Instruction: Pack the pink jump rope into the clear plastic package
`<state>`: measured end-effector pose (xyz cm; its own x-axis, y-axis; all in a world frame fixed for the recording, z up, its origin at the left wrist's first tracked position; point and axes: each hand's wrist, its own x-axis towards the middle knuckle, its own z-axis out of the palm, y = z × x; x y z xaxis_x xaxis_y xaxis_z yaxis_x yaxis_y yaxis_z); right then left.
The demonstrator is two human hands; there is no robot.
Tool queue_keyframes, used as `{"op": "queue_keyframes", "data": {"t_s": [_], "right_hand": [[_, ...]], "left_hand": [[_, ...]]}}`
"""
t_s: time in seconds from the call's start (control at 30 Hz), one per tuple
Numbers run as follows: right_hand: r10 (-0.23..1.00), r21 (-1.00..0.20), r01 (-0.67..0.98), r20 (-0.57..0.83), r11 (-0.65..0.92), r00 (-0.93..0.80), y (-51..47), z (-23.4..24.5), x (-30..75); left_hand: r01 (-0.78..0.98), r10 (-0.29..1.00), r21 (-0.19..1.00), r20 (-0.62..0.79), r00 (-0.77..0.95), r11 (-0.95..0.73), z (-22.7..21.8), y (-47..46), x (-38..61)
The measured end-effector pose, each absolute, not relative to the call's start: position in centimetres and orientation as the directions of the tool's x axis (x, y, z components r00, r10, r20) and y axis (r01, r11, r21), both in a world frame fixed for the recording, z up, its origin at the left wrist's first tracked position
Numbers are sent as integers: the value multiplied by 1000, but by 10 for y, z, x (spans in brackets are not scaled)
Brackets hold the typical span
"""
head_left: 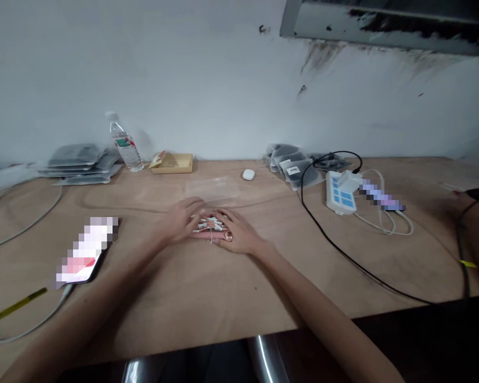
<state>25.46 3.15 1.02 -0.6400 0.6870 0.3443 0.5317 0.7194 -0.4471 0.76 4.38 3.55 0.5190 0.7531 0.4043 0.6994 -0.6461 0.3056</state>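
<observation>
Across the lower frame: light brown wooden table (pixel 207 298). Stack of flat grey plastic pouches (pixel 82 162) at 10 o'clock, blurred-out phone (pixel 88 249) at 8, white power strip with blue buttons (pixel 340 192) at 2, clear plastic water bottle (pixel 124 144) at 11. Flat clear plastic box (pixel 212 189) just above centre. Left hand (pixel 181 219) and right hand (pixel 239 234) at centre, palm-down, fingers bent over pile of small white-and-red pieces (pixel 208 223), touching it; can't tell if pinching. Pile sits on table between both hands.

No legible text anywhere; labels on water bottle (pixel 124 144) and grey pouch (pixel 294 171) too blurred and small.
</observation>
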Motion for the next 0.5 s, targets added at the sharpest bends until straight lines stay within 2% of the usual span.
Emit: {"op": "queue_keyframes", "data": {"t_s": [0.1,0.27,0.5], "right_hand": [[697,-482,523,320,703,-642,34,12,260],[668,-491,482,339,726,-662,37,14,265],[696,-440,556,282,705,-660,44,10,276]], "left_hand": [[711,752,260,329,571,-653,22,19,7],[781,785,171,308,537,-601,5,14,7],[727,759,245,342,554,-642,9,18,7]]}}
